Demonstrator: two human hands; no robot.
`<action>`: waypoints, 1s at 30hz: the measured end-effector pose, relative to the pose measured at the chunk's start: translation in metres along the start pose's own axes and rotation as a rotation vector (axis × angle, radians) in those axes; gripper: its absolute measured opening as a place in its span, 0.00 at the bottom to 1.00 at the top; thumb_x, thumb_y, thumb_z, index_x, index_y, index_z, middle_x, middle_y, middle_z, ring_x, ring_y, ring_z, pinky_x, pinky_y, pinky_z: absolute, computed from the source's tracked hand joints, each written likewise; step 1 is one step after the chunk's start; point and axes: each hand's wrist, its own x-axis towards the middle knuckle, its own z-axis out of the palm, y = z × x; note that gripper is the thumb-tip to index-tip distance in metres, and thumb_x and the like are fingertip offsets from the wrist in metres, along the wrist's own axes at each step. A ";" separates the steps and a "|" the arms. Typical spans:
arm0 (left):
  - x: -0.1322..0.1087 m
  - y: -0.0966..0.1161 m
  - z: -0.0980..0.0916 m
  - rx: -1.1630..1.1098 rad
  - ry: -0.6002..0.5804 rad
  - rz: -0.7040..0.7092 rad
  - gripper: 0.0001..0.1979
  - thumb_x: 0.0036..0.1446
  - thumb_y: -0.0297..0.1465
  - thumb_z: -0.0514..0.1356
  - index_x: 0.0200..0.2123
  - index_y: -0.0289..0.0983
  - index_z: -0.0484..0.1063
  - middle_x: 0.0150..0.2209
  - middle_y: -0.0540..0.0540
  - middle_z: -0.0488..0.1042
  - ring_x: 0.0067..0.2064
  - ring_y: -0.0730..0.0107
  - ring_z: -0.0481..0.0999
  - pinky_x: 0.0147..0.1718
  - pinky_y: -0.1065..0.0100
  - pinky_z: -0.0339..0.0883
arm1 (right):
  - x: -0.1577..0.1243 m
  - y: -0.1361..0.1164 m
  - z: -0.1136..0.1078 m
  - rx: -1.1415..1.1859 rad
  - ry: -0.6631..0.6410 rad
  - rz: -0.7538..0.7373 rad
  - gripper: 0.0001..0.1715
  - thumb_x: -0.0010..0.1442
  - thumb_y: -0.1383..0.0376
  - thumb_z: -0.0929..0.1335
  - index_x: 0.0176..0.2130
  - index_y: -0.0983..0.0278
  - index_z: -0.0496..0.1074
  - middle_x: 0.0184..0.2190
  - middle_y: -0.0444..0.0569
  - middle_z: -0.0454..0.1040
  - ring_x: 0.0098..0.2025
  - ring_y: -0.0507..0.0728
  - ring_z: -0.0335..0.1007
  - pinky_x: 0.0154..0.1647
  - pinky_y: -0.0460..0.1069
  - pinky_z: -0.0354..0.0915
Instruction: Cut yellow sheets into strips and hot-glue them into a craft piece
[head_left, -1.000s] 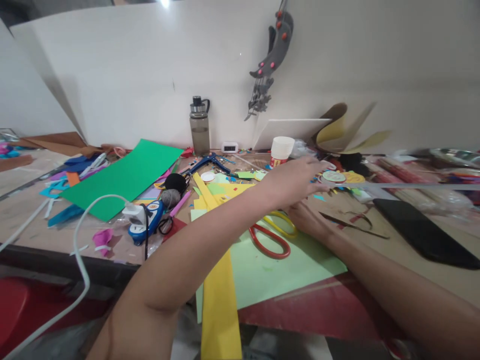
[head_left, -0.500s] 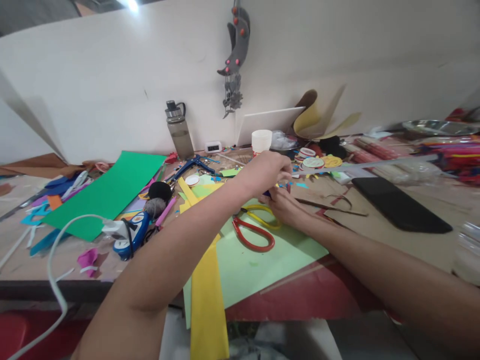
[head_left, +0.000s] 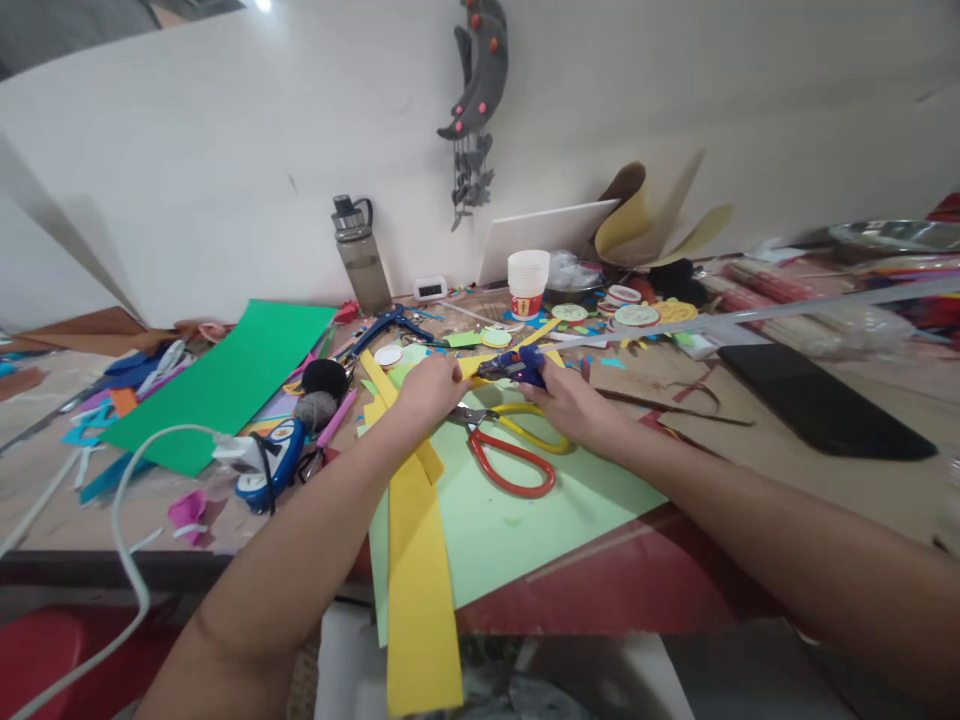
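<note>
A small blue hot glue gun is gripped in my right hand, its nozzle aimed left. My left hand is closed by the nozzle, its fingertips pinching a narrow yellow strip. Just below both hands lie large scissors with one red and one yellow handle. They rest on a pale green sheet. A wide yellow strip runs under my left forearm and over the table's front edge. A long clear stick stretches rightward from near the glue gun.
Left are a green sheet, a blue-and-white device with a white cable, and yarn balls. A bottle and paper cups stand behind. A black phone-like slab lies right.
My left hand has moved down and left, away from my right hand, uncovering the glue gun and the narrow yellow strip. The view has shifted slightly.
</note>
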 end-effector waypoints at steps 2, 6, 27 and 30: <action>0.001 -0.001 0.002 -0.047 -0.002 0.012 0.09 0.52 0.37 0.59 0.29 0.37 0.74 0.31 0.45 0.75 0.33 0.66 0.72 0.33 0.68 0.61 | 0.000 0.000 0.000 -0.001 -0.019 0.004 0.13 0.61 0.60 0.61 0.42 0.66 0.65 0.37 0.55 0.75 0.37 0.59 0.70 0.36 0.49 0.62; 0.001 -0.005 -0.002 -0.139 -0.017 0.011 0.09 0.48 0.36 0.62 0.29 0.37 0.75 0.28 0.46 0.75 0.29 0.69 0.70 0.30 0.69 0.59 | -0.001 -0.001 -0.005 -0.082 -0.017 0.055 0.16 0.62 0.59 0.59 0.45 0.67 0.64 0.39 0.57 0.75 0.37 0.60 0.70 0.35 0.49 0.61; -0.001 -0.013 0.000 -0.216 -0.004 0.055 0.08 0.45 0.35 0.65 0.26 0.36 0.73 0.29 0.47 0.74 0.30 0.70 0.69 0.30 0.68 0.59 | -0.002 -0.016 -0.023 -0.303 -0.069 0.194 0.19 0.62 0.60 0.60 0.48 0.69 0.64 0.40 0.63 0.75 0.40 0.65 0.72 0.35 0.51 0.59; 0.000 -0.013 0.000 -0.221 -0.001 0.056 0.08 0.45 0.35 0.65 0.25 0.36 0.73 0.28 0.47 0.74 0.29 0.70 0.69 0.28 0.68 0.59 | -0.003 -0.017 -0.021 -0.202 -0.111 0.130 0.17 0.62 0.60 0.61 0.47 0.67 0.65 0.42 0.60 0.75 0.41 0.63 0.71 0.34 0.49 0.60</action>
